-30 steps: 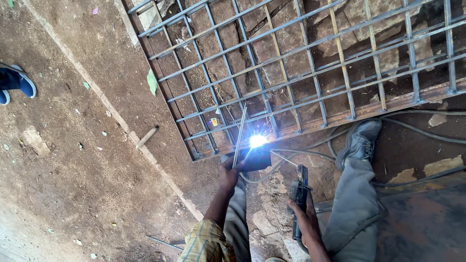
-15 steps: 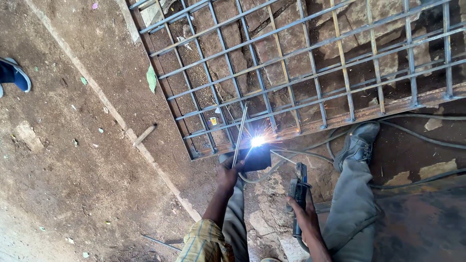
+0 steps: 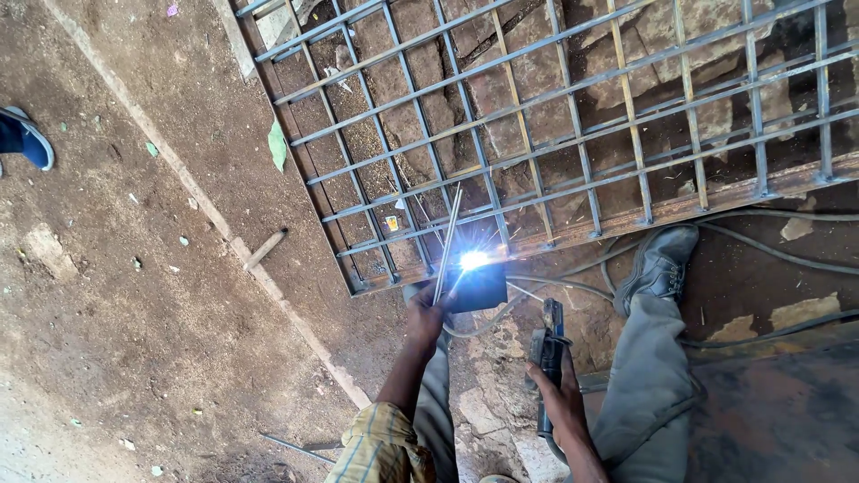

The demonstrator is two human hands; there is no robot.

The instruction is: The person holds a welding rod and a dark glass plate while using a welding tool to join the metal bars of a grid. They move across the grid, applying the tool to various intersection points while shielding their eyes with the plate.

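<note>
While the bright white-blue welding arc point(image 3: 473, 260) flares at the bottom edge of the rusty grey steel bar grid point(image 3: 573, 116), the left hand point(image 3: 424, 313) is up close to it, fingers wrapped around a dark square hand shield point(image 3: 480, 288) and a bundle of thin grey welding rods point(image 3: 446, 243) that poke up and across the grid's lower rail. Looks like a full fist grip on both, though exactly which fingers pin the rods I can't tell from this angle.

Right hand point(image 3: 557, 386) sits lower and to the right, well apart from the arc, closed around the handle of a black electrode holder point(image 3: 547, 351) whose clamp end points up toward the grid. Can't make out whether there's a rod in the clamp.

Grid lies flat over rough reddish stone slabs point(image 3: 501, 89), its corner near the concrete floor point(image 3: 134, 313). Grey cables point(image 3: 769, 250) snake along just below the frame. A worn grey work boot point(image 3: 660, 261) rests right against the bottom rail, with the grey trouser leg point(image 3: 640, 385) running down from it. Yellow checked sleeve point(image 3: 380, 447) at the bottom of the shot. Far left, someone else's blue shoe point(image 3: 31, 139) is on the floor, well away from everything.
</note>
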